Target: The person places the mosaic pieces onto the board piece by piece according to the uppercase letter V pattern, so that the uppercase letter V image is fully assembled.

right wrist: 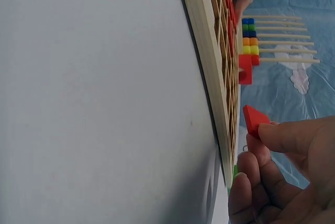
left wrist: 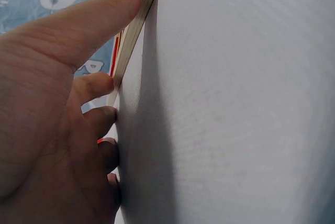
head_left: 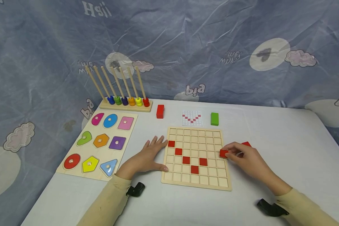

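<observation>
A wooden grid board (head_left: 196,186) lies on the table. Several red tiles sit in its cells, stepping down from the left edge and up again by one toward the right. My left hand (head_left: 148,156) is spread flat at the board's left side, its thumb and fingertips touching the rim. Over the right edge of the board, my right hand (head_left: 250,158) pinches a red square tile (right wrist: 255,119) between thumb and fingers. The tile is raised and tilted in the right wrist view. Another red piece (head_left: 246,144) shows partly behind the right hand.
Behind the board lie a pattern card (head_left: 192,118) with a red V, a green block (head_left: 214,119) and a red block (head_left: 160,111). At left are a shape puzzle board (head_left: 94,151) and a peg stand (head_left: 127,107) with coloured beads. A patterned cloth (head_left: 169,47) hangs behind the table.
</observation>
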Demonstrator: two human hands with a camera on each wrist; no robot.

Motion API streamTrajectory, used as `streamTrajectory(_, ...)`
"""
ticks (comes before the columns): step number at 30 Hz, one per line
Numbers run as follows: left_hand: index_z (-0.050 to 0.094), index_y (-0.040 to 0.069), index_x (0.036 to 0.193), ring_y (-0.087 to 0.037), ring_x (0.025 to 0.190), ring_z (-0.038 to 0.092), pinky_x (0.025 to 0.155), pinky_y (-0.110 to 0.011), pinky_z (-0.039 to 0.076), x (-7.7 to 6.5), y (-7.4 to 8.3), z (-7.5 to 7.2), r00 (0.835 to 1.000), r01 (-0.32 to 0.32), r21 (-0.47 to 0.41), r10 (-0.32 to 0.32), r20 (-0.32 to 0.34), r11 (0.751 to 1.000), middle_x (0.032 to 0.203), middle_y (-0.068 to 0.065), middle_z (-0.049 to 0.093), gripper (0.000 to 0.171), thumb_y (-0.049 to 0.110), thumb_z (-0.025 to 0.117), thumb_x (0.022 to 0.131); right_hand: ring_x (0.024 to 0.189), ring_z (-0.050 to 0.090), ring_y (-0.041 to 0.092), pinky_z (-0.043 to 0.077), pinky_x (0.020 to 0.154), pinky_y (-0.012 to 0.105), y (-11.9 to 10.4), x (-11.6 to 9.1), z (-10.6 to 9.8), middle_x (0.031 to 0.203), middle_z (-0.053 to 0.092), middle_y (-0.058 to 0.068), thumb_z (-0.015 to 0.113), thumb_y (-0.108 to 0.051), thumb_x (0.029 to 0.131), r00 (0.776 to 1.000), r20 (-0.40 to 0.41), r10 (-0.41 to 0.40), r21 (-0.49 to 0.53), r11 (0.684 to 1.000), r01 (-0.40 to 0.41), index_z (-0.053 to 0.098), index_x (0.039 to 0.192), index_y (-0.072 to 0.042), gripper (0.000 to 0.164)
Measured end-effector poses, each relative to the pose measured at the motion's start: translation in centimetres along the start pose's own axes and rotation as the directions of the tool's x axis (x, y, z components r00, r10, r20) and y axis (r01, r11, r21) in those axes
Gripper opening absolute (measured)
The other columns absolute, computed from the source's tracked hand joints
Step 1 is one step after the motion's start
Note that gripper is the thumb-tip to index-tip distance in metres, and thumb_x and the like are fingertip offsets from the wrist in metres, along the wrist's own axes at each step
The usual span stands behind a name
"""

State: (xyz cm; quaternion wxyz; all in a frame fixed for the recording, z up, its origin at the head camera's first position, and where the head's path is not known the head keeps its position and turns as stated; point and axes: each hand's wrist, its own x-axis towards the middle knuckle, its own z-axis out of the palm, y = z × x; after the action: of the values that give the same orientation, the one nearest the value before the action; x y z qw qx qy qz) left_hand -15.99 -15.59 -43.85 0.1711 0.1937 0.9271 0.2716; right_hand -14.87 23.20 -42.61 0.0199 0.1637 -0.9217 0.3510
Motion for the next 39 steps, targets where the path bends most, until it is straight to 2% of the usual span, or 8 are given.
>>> streamTrajectory(12,0.028,0.014,0.162,-0.027,0.157,-0.002,0.126,-0.046,-0.003,0.0,0.1,0.0,1.0,-0.003,0.002,0.003,0.004,1.0,0.17,-0.006,0.013,0.112,0.047,0.089,0.074,0.078,0.06,0.013,0.052,0.069,0.022,-1.0,0.5,1.5,0.087,0.069,-0.01,0.078,-0.01,0.09,0.999,0.032,0.009,0.049,0.999,-0.011,0.076,0.107,-0.024,0.021)
streamTrajectory(22,0.028,0.015,0.162,-0.027,0.157,-0.003,0.126,-0.046,-0.003,0.0,0.1,0.0,1.0,0.004,0.004,-0.004,0.001,1.0,0.171,-0.005,0.013,0.112,0.047,0.089,0.074,0.071,0.057,0.012,0.049,0.062,0.023,-1.2,1.1,2.4,0.083,0.066,-0.01,0.079,-0.01,0.089,0.999,0.05,0.001,0.031,1.0,-0.003,0.076,0.106,-0.021,0.02)
streamTrajectory(34,0.029,0.015,0.162,-0.028,0.157,-0.001,0.126,-0.048,-0.003,0.0,0.1,0.0,1.0,0.002,-0.003,-0.002,-0.004,1.0,0.17,-0.006,0.014,0.112,0.046,0.09,0.073,0.074,0.056,0.011,0.048,0.063,0.023,-1.5,1.6,2.9,0.086,0.064,-0.009,0.081,-0.004,0.085,0.997,0.026,-0.072,0.028,0.997,0.072,0.076,0.102,-0.018,0.022)
streamTrajectory(39,0.028,0.015,0.162,-0.028,0.157,-0.002,0.126,-0.047,-0.003,0.0,0.1,0.0,1.0,0.007,0.002,-0.007,-0.003,1.0,0.17,-0.005,0.014,0.112,0.046,0.09,0.073,0.074,0.055,0.01,0.047,0.063,0.023,-1.6,1.7,3.1,0.088,0.064,-0.008,0.082,-0.003,0.084,0.997,0.035,-0.065,0.02,0.998,0.064,0.075,0.102,-0.018,0.025)
